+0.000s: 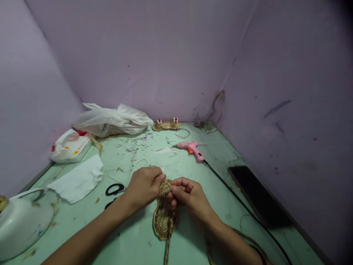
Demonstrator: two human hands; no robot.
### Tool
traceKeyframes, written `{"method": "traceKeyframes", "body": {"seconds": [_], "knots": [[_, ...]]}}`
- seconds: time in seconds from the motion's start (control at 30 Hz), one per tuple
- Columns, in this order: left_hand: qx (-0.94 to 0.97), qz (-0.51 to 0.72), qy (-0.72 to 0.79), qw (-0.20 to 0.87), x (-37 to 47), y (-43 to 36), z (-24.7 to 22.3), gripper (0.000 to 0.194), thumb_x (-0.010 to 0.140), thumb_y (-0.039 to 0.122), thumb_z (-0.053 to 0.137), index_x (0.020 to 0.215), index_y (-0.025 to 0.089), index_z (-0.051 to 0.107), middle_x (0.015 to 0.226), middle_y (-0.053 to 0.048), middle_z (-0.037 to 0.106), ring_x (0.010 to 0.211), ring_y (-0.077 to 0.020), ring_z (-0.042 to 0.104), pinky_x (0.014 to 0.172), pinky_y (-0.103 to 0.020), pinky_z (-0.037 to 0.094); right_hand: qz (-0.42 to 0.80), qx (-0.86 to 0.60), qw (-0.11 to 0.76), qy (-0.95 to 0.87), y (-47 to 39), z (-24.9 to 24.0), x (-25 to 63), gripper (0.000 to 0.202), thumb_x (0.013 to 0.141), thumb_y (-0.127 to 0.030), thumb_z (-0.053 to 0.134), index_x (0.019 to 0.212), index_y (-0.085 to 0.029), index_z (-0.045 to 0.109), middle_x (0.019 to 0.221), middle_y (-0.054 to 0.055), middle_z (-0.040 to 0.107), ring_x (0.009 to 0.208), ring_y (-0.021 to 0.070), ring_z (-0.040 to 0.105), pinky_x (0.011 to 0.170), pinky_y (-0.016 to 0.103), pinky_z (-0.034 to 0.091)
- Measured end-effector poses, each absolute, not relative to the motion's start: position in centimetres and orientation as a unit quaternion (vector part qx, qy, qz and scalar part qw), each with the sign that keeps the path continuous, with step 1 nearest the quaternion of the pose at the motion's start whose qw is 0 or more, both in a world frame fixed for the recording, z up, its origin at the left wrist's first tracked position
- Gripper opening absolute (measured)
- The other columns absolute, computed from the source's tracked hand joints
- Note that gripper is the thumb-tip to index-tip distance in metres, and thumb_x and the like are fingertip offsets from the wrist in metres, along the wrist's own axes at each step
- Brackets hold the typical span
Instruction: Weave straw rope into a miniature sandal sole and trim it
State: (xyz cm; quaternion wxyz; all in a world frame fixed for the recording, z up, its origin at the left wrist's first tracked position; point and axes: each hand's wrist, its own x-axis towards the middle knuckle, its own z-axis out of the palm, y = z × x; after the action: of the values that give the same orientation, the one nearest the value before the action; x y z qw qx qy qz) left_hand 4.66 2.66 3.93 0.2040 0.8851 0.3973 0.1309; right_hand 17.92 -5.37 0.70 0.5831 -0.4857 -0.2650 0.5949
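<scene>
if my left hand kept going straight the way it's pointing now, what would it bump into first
The left hand points right, toward the right hand. It already touches the coiled jute piece between them, so it would likely press into that coil, then the right hand's fingers.

Pale green, paint-worn tabletop (220, 191), littered with paper scraps, set into a corner. Lilac fabric-like walls: far wall (154, 55), left wall (27, 110), right wall (289, 92), the right one bearing dark smudges. Lighting dim and even, darkening toward the upper right corner.
</scene>
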Motion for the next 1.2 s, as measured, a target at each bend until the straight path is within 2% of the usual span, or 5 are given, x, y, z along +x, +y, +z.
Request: {"method": "traceKeyframes", "body": {"seconds": [0.53, 0.9, 1.03, 1.13, 1.2], "knots": [[0.894, 0.121, 0.386, 0.192, 4.6, 2.3, 4.3, 0.025, 0.080, 0.027, 0.038, 0.058, 0.018, 0.045, 0.057, 0.000, 0.049, 0.057, -0.0129, 0.045, 0.056, -0.025, 0.027, 0.603, -0.477, 0.585, -0.260, -5.6, 0.2, 17.7, 0.027, 0.056, -0.031, 0.076, 0.068, -0.013, 0.059, 0.052, 0.001, 0.063, 0.038, 0.0082, 0.052, 0.042, 0.021, 0.041], [0.858, 0.107, 0.401, 0.302, 4.5, 2.4, 5.1, 0.030, 0.076, 0.031, 0.041, 0.051, 0.018, 0.033, 0.048, 0.004, 0.033, 0.051, -0.0106, 0.034, 0.051, -0.024, 0.023, 0.603, -0.470, 0.572, -0.298, -6.0, 0.7, 17.7, 0.032, 0.056, -0.036, 0.076, 0.070, -0.013, 0.059, 0.053, 0.000, 0.063, 0.039, 0.0082, 0.052, 0.043, 0.022, 0.042], [0.846, 0.140, 0.406, 0.315, 4.7, 2.5, 4.8, 0.031, 0.076, 0.031, 0.041, 0.050, 0.018, 0.031, 0.047, 0.005, 0.030, 0.049, -0.0096, 0.031, 0.049, -0.023, 0.023, 0.607, -0.459, 0.574, -0.303, -5.9, 0.7, 17.7, 0.035, 0.058, -0.039, 0.075, 0.076, -0.014, 0.059, 0.055, -0.001, 0.062, 0.039, 0.0082, 0.052, 0.044, 0.023, 0.042], [0.820, 0.209, 0.431, 0.312, 4.5, 3.0, 4.8, 0.033, 0.077, 0.032, 0.042, 0.049, 0.018, 0.031, 0.046, 0.005, 0.031, 0.048, -0.0088, 0.031, 0.048, -0.022, 0.023, 0.619, -0.461, 0.546, -0.325, -5.8, 0.7, 17.6, 0.037, 0.056, -0.040, 0.076, 0.074, -0.013, 0.060, 0.055, -0.001, 0.061, 0.042, 0.0073, 0.052, 0.047, 0.021, 0.041], [0.782, 0.263, 0.454, 0.335, 4.1, 3.5, 5.0, 0.033, 0.077, 0.033, 0.044, 0.050, 0.017, 0.036, 0.044, 0.005, 0.034, 0.046, -0.0082, 0.032, 0.047, -0.021, 0.024, 0.637, -0.460, 0.520, -0.336, -5.8, 0.5, 17.5, 0.038, 0.057, -0.044, 0.075, 0.073, -0.012, 0.059, 0.054, -0.001, 0.059, 0.042, 0.0071, 0.052, 0.045, 0.020, 0.039]]}}
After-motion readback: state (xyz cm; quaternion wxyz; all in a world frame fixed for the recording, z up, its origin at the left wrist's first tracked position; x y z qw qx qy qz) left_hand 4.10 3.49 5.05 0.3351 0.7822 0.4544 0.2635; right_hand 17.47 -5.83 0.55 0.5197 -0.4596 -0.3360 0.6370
